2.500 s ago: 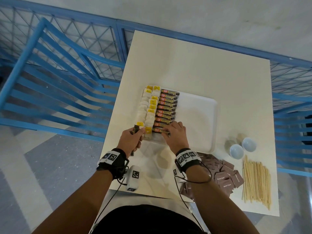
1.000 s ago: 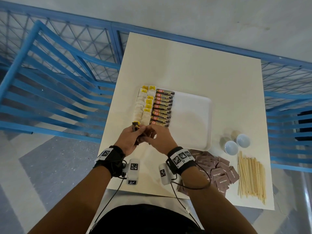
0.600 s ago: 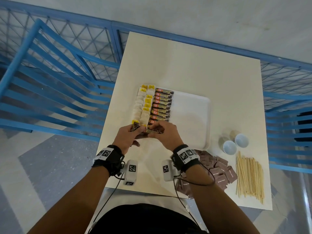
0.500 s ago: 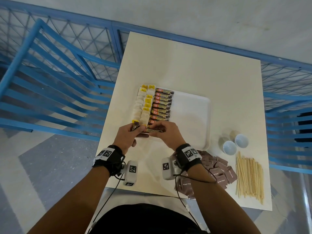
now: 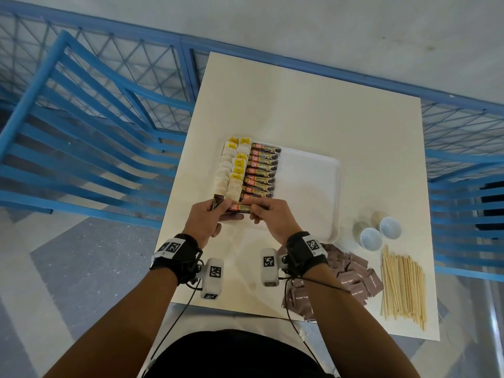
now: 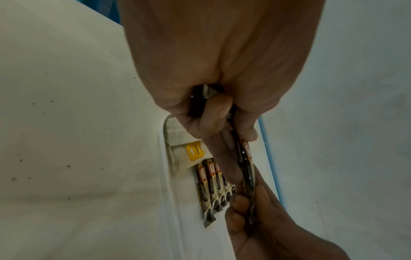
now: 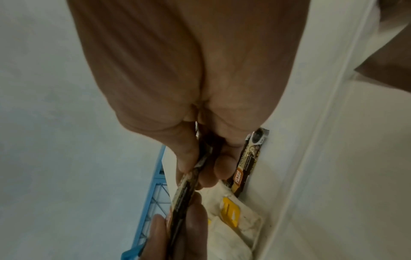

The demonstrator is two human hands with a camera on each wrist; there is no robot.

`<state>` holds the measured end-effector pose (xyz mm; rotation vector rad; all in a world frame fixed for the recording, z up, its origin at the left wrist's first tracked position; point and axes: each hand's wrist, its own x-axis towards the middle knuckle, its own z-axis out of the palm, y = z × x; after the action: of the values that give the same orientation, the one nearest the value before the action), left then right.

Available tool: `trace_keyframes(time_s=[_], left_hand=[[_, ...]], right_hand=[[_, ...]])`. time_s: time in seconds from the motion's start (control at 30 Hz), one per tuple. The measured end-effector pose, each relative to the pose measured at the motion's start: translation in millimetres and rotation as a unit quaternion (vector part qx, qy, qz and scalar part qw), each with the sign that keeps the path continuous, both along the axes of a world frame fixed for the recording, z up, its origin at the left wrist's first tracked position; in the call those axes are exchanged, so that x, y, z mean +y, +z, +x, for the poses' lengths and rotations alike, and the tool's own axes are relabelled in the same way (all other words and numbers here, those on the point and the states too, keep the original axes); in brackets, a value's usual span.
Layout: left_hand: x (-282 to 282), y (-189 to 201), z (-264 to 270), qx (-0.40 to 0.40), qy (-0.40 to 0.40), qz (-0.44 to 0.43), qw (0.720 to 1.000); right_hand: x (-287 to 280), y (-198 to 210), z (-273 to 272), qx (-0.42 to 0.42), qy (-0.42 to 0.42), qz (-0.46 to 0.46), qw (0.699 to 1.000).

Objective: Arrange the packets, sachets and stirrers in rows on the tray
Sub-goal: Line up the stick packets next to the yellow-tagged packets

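Note:
A white tray (image 5: 308,186) holds a column of tea bags (image 5: 231,170) with yellow tags and, beside it, a row of coffee sachets (image 5: 263,170). Over the tray's near left corner, my left hand (image 5: 218,208) grips a small bundle of coffee sachets (image 5: 218,199). One sachet (image 5: 241,207) spans between both hands. My right hand (image 5: 256,210) pinches its right end. In the left wrist view this sachet (image 6: 245,167) runs from my left fingers to the right fingertips (image 6: 240,207). In the right wrist view the held sachet (image 7: 184,184) hangs above the tea bags (image 7: 231,211).
Brown sugar packets (image 5: 351,279) lie loose at the table's near right, with a pile of wooden stirrers (image 5: 403,285) beside them. Two small white cups (image 5: 371,238) stand right of the tray. A blue chair (image 5: 81,132) and blue railing border the table.
My right hand left the sachet it laid at the row's near end, came back to the left hand and took hold of another sachet. In the last half second little moved.

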<state>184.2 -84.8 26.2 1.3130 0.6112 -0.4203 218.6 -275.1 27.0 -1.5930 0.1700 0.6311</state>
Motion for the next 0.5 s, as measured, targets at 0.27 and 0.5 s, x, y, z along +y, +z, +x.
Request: trace_keyframes(time_s=[0.27, 0.5], left_hand=[[0.2, -5.3, 0.6, 0.009, -0.007, 0.063, 0.998], [7.7, -5.9, -4.2, 0.047, -0.014, 0.057, 0.997]], right_hand=[[-0.4, -7.0, -2.6, -0.214, 0.134, -0.253, 0.934], [-17.6, -26.5, -5.9, -0.222, 0.118, -0.341, 0.906]])
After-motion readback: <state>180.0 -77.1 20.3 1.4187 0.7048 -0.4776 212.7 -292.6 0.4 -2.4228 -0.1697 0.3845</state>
